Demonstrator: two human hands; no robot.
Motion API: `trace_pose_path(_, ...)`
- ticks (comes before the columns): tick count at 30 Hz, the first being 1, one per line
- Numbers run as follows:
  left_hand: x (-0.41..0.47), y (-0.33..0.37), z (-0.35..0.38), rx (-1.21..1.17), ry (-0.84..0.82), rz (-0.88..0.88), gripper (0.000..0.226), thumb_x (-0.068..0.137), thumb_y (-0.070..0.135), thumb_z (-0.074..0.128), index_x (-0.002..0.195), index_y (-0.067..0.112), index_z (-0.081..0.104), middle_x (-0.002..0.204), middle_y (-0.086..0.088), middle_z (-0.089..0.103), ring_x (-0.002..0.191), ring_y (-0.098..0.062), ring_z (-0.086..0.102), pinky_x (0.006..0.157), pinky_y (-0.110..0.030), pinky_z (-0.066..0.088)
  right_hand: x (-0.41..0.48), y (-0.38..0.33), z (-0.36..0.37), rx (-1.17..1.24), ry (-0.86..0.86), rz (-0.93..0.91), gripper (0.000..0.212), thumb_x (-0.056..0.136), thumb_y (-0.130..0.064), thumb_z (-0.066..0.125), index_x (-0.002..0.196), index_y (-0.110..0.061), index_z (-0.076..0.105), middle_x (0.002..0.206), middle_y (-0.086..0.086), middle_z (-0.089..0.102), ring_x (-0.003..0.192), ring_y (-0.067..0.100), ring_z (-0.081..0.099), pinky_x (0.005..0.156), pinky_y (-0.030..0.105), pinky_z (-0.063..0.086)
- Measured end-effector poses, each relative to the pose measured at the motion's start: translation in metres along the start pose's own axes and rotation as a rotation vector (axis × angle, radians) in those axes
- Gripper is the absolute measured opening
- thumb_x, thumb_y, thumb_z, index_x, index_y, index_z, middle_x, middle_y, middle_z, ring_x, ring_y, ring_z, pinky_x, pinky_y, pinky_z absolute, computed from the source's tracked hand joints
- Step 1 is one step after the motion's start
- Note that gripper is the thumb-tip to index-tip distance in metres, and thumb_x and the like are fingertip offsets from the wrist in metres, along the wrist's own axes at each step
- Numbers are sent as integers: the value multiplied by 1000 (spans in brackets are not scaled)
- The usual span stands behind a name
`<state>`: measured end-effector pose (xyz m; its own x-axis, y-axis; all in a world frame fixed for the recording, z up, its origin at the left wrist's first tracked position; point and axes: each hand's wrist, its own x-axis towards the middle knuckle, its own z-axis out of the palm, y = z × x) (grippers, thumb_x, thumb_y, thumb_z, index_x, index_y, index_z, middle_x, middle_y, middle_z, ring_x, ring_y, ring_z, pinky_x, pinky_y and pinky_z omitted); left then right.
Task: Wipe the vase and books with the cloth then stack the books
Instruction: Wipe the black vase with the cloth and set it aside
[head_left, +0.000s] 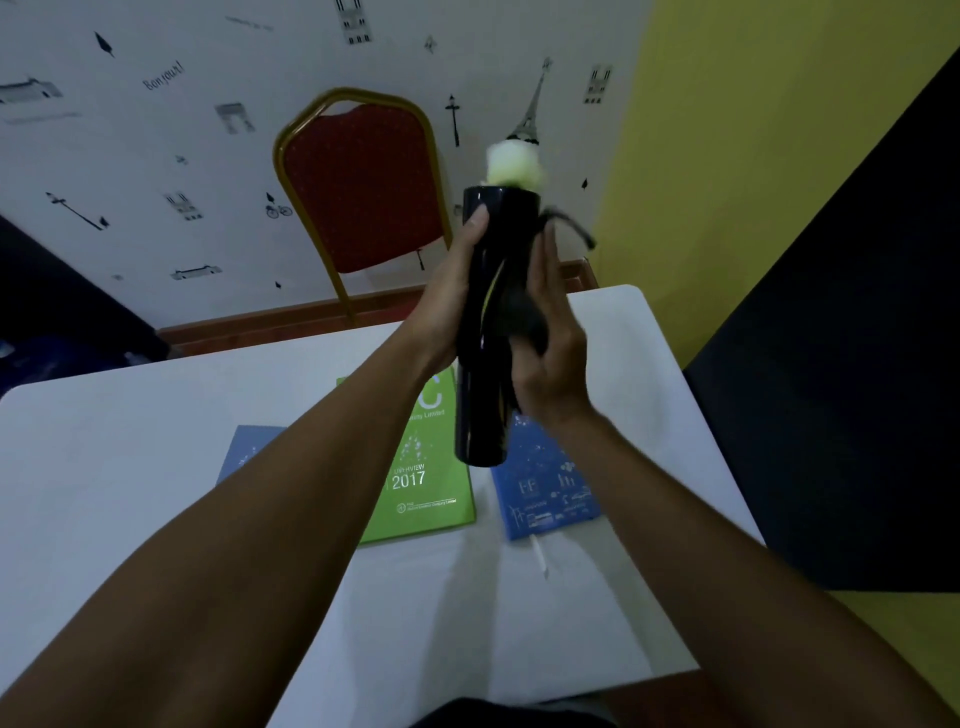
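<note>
Above the white table (156, 467), your left hand (447, 306) clasps the tall, glossy dark cylindrical vase (485, 332); your right hand (550, 353) presses a limp dark cloth (519, 306) to its side. Step in hand, by my judgement: wiping the vase. Next: set it down upright, then wipe the green book (426, 467) and two blue books (550, 488), lying flat and unstacked.

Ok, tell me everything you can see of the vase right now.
The vase is a tall, dark, glossy cylinder, held upright off the table above the books. A pale whitish-green tuft sits at its mouth. The left hand holds its side; the right hand presses a dark cloth against it. Its material cannot be told.
</note>
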<state>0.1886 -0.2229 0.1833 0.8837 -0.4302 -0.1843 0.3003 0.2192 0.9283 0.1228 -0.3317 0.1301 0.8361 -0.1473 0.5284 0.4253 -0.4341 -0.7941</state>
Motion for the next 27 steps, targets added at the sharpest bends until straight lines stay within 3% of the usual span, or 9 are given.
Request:
trace_pose_path(2,-1,-1,1,-6,-27,-4,56,108,51,27,144,16,52,142,-10,61,132,-21,58,115,-40,42,28,-2,-3,-24,-10,3,66,97,0,48,159,2,23,168,20,20,155,31,27,121,41,37)
trace_pose_path(6,3,0,0,7,44,66,60,108,50,28,150,10,46,145,-13,58,134,-23,57,118,-46,39,45,0,-4,-53,-76,-4,66,96,-2,43,158,3,24,169,21,18,158,36,11,128,43,20)
trace_pose_path(11,9,2,1,56,178,134,61,108,51,24,132,8,60,121,-14,72,111,-19,71,97,-34,57,13,1,1,-25,-98,-29,67,90,1,44,155,9,28,167,29,15,158,41,8,127,52,22)
trace_pose_path(13,11,4,0,118,210,149,62,100,60,37,123,7,61,111,-10,72,96,-12,74,81,-25,60,-12,8,1,-31,-131,-53,65,91,2,47,153,10,30,167,27,15,158,41,9,124,58,26)
trace_pose_path(16,16,2,-6,106,261,132,91,66,55,87,133,4,52,123,-16,68,105,-24,73,87,-41,62,-56,22,-3,-108,-243,-140,61,92,3,52,151,9,36,166,23,17,157,45,10,126,49,27)
trace_pose_path(20,18,1,-9,-8,272,115,65,76,21,87,128,-2,55,111,-18,70,92,-29,73,83,-49,62,-108,43,-7,-182,-352,-195,66,91,6,55,154,3,33,169,14,14,157,44,7,127,51,21)
trace_pose_path(22,17,-2,-11,-82,273,101,63,80,23,84,127,-4,52,112,-22,66,94,-34,70,88,-58,59,-107,40,-7,-145,-304,-165,60,95,3,51,153,3,33,167,19,18,158,41,8,126,48,25)
trace_pose_path(24,16,-6,-13,-120,221,71,68,82,32,82,130,-6,52,114,-24,65,98,-38,67,95,-66,53,-87,26,-5,-92,-202,-100,57,94,6,47,150,7,38,163,26,24,158,36,14,126,34,25)
trace_pose_path(27,11,-9,-5,-38,73,24,61,90,48,68,133,5,62,125,-19,69,114,-34,68,106,-53,50,-33,3,-7,-39,-5,5,70,88,19,52,153,6,33,165,25,23,156,12,23,120,23,33)
